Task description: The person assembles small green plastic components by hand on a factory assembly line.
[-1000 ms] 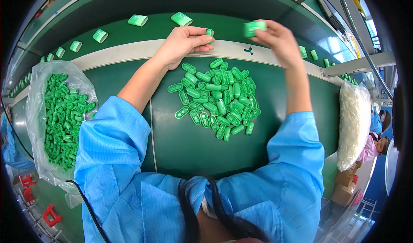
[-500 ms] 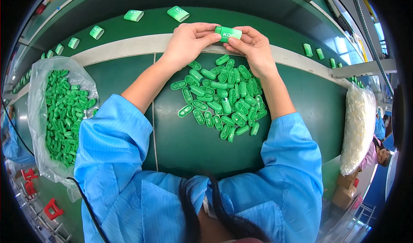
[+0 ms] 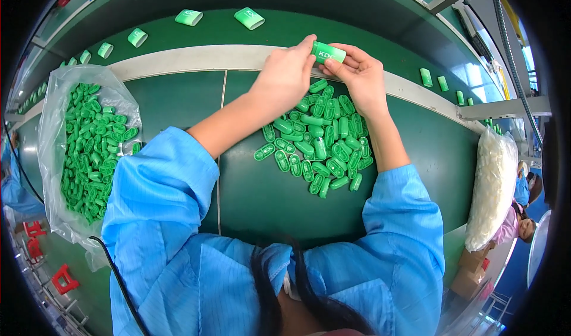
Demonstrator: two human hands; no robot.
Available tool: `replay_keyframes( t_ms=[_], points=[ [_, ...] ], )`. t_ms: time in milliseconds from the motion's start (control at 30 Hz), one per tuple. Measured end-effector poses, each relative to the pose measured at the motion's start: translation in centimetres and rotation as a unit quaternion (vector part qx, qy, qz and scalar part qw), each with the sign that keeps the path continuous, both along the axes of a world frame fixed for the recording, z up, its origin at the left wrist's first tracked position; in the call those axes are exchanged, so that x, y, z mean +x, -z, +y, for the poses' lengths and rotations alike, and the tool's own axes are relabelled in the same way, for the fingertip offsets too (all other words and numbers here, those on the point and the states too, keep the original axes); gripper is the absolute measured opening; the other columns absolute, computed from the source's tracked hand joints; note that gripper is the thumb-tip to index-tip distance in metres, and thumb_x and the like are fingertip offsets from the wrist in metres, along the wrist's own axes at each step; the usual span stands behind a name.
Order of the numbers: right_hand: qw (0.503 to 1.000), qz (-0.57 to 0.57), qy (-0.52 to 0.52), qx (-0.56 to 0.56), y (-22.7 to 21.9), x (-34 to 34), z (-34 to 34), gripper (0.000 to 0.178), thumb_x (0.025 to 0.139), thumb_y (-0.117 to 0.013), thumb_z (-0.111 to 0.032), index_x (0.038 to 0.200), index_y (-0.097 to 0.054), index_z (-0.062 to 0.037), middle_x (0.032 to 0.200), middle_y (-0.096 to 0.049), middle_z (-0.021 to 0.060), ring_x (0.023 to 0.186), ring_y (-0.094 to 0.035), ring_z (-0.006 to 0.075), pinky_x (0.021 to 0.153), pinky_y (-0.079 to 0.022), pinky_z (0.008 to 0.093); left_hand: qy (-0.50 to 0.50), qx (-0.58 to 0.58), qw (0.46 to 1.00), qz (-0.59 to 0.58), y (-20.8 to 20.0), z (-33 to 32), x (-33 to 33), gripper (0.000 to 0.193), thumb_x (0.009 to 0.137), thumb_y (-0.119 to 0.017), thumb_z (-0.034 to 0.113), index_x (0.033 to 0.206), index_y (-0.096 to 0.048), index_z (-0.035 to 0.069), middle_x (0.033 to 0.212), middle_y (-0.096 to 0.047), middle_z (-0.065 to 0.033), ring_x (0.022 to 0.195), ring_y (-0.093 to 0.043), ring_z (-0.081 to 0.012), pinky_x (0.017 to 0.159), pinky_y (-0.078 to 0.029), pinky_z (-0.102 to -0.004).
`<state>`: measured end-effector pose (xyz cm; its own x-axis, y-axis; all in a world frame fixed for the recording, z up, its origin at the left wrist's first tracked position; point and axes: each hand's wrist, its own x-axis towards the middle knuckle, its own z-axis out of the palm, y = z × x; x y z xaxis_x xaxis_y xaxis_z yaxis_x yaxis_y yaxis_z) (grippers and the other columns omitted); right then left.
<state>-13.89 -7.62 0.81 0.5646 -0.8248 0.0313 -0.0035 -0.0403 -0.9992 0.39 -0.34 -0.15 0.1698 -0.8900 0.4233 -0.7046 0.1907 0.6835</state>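
Observation:
A small flat oval casing (image 3: 328, 53), shaded green to pale with white print, is held between both hands over the far edge of the bench. My right hand (image 3: 364, 79) pinches its right end between thumb and fingers. My left hand (image 3: 283, 77) is closed against its left end, thumb and fingertips at that end; the hand hides whatever part sits there. Just below the hands, a loose pile of green oval end caps (image 3: 320, 149) lies on the dark green bench (image 3: 267, 202).
A clear plastic bag (image 3: 52, 127) full of green caps (image 3: 89, 157) stands at left. Beyond a pale rail (image 3: 190, 61), similar casings (image 3: 249, 18) lie spaced along a green conveyor (image 3: 297, 29). At right are a bag of whitish pieces (image 3: 492, 187) and a metal bar (image 3: 505, 108).
Both hands and the casing have shifted slightly right. My left hand has turned from a fingertip pinch to closing against the casing's left end, which it now covers.

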Motion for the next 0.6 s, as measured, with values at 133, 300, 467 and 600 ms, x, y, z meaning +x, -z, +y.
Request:
replay_keyframes(
  t_ms=[133,300,467,600],
  points=[
    [0.997,-0.039,0.031,-0.058,0.0,0.6,1.4,0.030,0.078,-0.061,0.002,0.106,-0.053,0.0077,0.088,-0.063,0.0115,0.075,-0.062,0.0130,0.070,-0.052,0.0234,-0.035,-0.060,0.998,0.003,-0.4,0.8,-1.3,0.032,0.083,-0.049,0.006,0.114,-0.047,0.000,0.072,-0.058,-0.0220,0.066,-0.058,-0.0375,0.056,-0.045,-0.0439],
    [0.992,-0.034,0.061,-0.106,-0.2,0.4,0.9,0.032,0.078,-0.061,0.001,0.107,-0.053,0.0077,0.087,-0.064,0.0114,0.072,-0.062,0.0122,0.066,-0.051,0.0224,0.001,-0.028,1.000,0.000,-0.9,-0.6,0.0,0.029,0.082,-0.051,0.008,0.109,-0.053,-0.002,0.077,-0.061,-0.0208,0.063,-0.060,-0.0323,0.059,-0.048,-0.0375],
    [0.978,0.093,0.116,-0.145,-0.5,-0.7,-2.8,0.038,0.083,-0.060,-0.013,0.115,-0.050,0.0048,0.103,-0.060,0.0116,0.085,-0.060,0.0149,0.066,-0.051,0.0242,0.032,0.089,0.990,0.100,0.2,-6.4,4.3,0.037,0.074,-0.059,0.025,0.103,-0.061,0.001,0.089,-0.065,-0.0146,0.083,-0.063,-0.0264,0.077,-0.048,-0.0299],
    [0.951,0.188,0.191,-0.156,0.5,-5.6,-6.7,0.025,0.080,-0.062,-0.020,0.100,-0.064,-0.0053,0.083,-0.066,0.0067,0.076,-0.062,0.0127,0.060,-0.050,0.0259,0.029,0.117,0.993,-0.017,0.9,-8.2,6.9,0.039,0.078,-0.058,0.029,0.107,-0.059,0.003,0.094,-0.064,-0.0132,0.085,-0.062,-0.0234,0.076,-0.047,-0.0303]
  ],
)
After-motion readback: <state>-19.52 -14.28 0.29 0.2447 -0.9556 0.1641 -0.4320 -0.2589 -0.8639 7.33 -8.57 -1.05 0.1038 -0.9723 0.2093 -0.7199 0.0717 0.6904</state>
